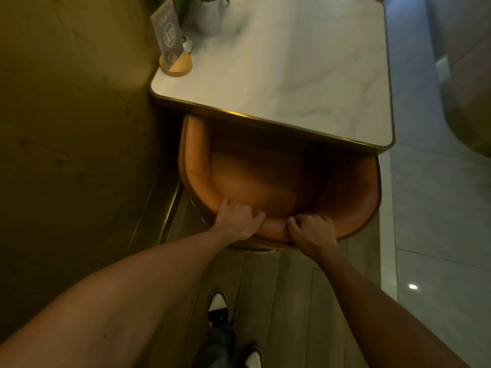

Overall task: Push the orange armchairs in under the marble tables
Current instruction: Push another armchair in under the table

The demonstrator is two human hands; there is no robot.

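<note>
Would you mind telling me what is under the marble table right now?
The front of the orange armchair sits under the marble table; its seat front, legs and the table's base are hidden.

Table-number sign (169,35) marked A12, upright in a round wooden base (178,65) at far-left corner. Metallic plant pot (208,15) just beside it, green leaves above. Olive wall (66,128) left. Wood-plank floor (292,301) below; pale glossy tiles (438,235) right.

Left of the hands (276,224) a wall (74,128) stands close; open floor (438,208) lies right; surface (292,65) ahead.
</note>
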